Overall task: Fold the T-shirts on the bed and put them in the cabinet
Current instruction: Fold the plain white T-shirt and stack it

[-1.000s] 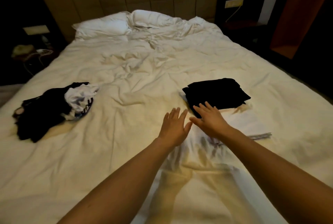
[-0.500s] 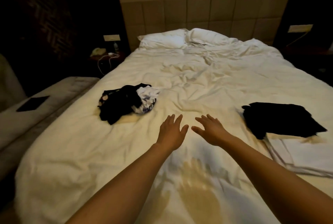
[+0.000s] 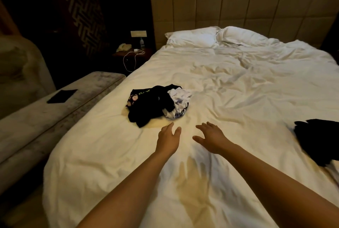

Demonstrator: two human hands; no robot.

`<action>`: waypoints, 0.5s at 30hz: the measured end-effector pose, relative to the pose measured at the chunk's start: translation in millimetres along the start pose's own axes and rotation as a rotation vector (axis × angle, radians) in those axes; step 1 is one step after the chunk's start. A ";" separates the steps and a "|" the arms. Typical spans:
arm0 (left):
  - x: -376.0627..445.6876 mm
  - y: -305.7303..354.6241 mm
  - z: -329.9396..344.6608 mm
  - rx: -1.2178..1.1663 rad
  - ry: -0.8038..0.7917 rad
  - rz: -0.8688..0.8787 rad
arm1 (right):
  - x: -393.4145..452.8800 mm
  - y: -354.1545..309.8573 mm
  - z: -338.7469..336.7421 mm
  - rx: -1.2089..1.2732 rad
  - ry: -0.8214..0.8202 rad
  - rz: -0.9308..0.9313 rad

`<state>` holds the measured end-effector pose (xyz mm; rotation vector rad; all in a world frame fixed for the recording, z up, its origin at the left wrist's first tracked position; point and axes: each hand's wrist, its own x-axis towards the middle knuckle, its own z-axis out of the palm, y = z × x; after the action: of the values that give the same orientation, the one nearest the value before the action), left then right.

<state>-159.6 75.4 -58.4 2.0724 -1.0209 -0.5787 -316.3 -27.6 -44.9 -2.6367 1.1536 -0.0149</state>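
A: Both hands have swung away from the folded black shirt (image 3: 319,141), which now sits at the right edge of view, well apart from them, and they have closed in on the crumpled pile (image 3: 159,103) since half a second ago.

B: How do the hands lie?

A: The left hand (image 3: 167,138) and the right hand (image 3: 211,138) are both empty, fingers spread and relaxed, palms down above the bed (image 3: 238,90). Whether they touch the sheet I cannot tell. The left one is just short of the pile, the right one a little further from it.

B: Why spread like that?

A: My guess is they are readied to gather a loose garment: a wide hand takes more cloth at once.

B: And the pile itself?

A: Black T-shirts tangled with a white one (image 3: 178,97), bunched near the bed's left side. Still unfolded, so I judge the task partly done, with the folded black shirt set aside to keep it clear of the working space.

B: Beyond the pile?

A: Pillows (image 3: 192,39) lie far past it at the headboard. Left of the pile, off the bed, a bench (image 3: 36,126) carries a dark flat thing (image 3: 62,96). No cabinet is in view.
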 end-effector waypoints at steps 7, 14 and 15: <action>53.3 -34.4 11.3 -0.111 0.055 -0.051 | 66.3 7.1 11.4 0.016 0.027 0.024; 119.9 -58.3 28.2 -0.263 0.114 -0.153 | 138.9 17.4 23.2 0.142 0.105 0.036; 129.3 -57.9 30.9 -0.272 0.126 -0.143 | 150.4 19.3 25.3 0.139 0.119 0.022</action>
<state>-77.3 -18.7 -131.6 1.9215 -0.6851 -0.6136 -224.4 -143.0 -88.3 -2.5301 1.1731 -0.2422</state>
